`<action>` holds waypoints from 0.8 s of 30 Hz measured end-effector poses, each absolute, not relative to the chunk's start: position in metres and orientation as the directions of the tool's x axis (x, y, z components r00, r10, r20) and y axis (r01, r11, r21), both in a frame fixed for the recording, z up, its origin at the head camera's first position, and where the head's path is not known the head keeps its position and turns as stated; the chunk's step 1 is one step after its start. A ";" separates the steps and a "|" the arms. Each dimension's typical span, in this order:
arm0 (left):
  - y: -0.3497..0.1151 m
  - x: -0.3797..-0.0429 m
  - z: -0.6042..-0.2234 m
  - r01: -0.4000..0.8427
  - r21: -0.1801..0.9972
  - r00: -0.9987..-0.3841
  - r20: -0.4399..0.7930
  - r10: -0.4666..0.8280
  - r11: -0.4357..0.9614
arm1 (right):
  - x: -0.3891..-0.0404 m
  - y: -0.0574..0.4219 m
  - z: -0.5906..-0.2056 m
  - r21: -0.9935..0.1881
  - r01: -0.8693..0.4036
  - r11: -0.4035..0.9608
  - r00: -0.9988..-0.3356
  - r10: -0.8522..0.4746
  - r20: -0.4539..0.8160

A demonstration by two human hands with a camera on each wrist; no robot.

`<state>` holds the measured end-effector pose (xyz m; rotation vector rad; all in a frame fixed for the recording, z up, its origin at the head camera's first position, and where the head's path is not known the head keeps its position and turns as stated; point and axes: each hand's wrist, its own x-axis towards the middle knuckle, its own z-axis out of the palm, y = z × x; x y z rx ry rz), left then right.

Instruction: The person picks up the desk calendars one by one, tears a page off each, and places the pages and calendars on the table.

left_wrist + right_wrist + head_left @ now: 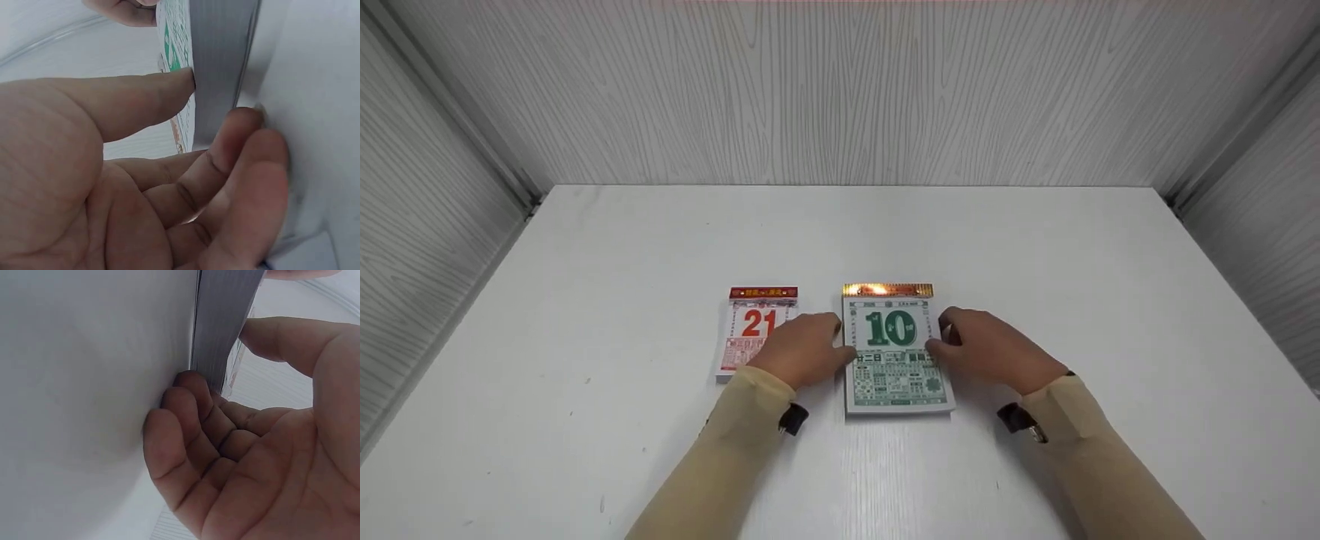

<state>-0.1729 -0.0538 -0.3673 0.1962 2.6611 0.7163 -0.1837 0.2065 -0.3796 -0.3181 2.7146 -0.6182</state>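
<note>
A thick tear-off calendar (891, 375) with a green 10 and a shiny gold header lies flat on the table, between the two hands. My left hand (802, 349) grips its left side, the thumb at the page's edge and the other fingers curled low against the side. On the opposite side my right hand (990, 349) holds it the same way. Both wrist views show the grey page block (216, 67) between thumb and curled fingers. A smaller tear-off calendar (750, 324) with a red 21 and a red header lies to the left, partly hidden by my left hand.
The white table (585, 300) carries the two calendars. A wood-grain panel (840, 90) stands along its back edge. Similar side panels (427, 187) border the table on the left and right.
</note>
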 end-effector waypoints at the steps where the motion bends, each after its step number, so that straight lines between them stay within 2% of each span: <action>1: -0.054 -0.173 -0.367 0.037 0.509 -0.920 -0.319 0.228 0.860 | -0.184 0.206 -0.379 -0.451 -0.144 0.881 -0.918 -0.289 -0.271; 12: -0.059 -0.176 -0.370 0.059 0.458 -0.923 -0.313 0.223 0.887 | -0.183 0.205 -0.381 -0.443 -0.129 0.887 -0.920 -0.274 -0.281; 19: -0.055 -0.175 -0.372 0.065 0.448 -0.943 -0.265 0.202 0.892 | -0.183 0.205 -0.382 -0.441 -0.082 0.894 -0.945 -0.211 -0.250; 24: -0.053 -0.175 -0.371 0.054 0.445 -0.940 -0.281 0.196 0.894 | -0.182 0.205 -0.381 -0.427 -0.127 0.895 -0.950 -0.234 -0.208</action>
